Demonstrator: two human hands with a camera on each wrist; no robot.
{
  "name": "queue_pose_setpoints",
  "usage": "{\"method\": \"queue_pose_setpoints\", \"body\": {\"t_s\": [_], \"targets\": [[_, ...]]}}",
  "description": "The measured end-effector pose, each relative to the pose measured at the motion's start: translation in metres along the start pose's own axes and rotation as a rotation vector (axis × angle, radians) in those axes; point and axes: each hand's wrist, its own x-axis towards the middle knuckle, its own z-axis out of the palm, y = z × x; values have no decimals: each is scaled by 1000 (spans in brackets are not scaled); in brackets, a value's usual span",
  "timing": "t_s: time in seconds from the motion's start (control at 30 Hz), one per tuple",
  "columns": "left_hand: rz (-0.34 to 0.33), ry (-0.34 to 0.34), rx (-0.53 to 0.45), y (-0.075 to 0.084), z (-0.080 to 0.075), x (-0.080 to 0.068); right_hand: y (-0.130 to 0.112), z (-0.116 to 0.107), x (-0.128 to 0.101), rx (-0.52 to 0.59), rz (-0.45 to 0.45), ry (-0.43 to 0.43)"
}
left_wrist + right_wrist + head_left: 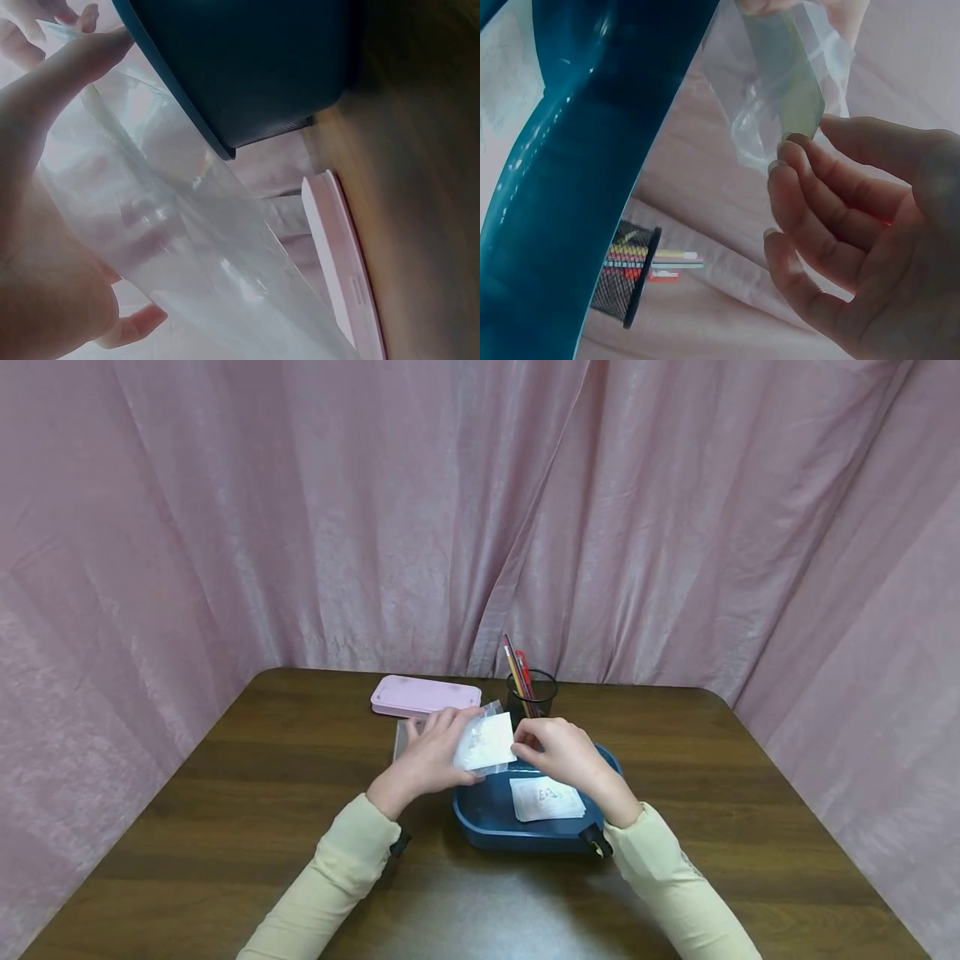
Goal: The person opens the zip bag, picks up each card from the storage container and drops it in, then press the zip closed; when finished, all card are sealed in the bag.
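Observation:
My left hand (433,756) holds a clear plastic bag (187,217), its thumb on the near side and its fingers on the far side. A white card (489,742) with faint print lies partly within the bag's mouth. With thumb and fingertips my right hand (566,760) pinches the corner of this card, plainest in the right wrist view. Both hands are above a blue tray (517,842). A small stack of white printed cards (547,799) lies in the tray, below my right hand.
Behind the left hand lies a pink case (423,695). A black mesh pen holder (542,689) with pencils and a red pen stands behind the tray. A black clip-like object (596,841) is at the tray's front right corner. Pink curtains (375,527) surround the wooden table (225,793).

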Motion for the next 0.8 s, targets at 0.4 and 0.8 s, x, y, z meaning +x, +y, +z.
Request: {"method": "queue_pose_setpoints", "body": {"t_s": [0.4, 0.8], "targets": [[17, -33, -9, 7, -1, 2, -5, 5, 8, -26, -78, -50], [27, -33, -10, 5, -1, 1, -5, -2, 8, -70, -130, -73]]}}
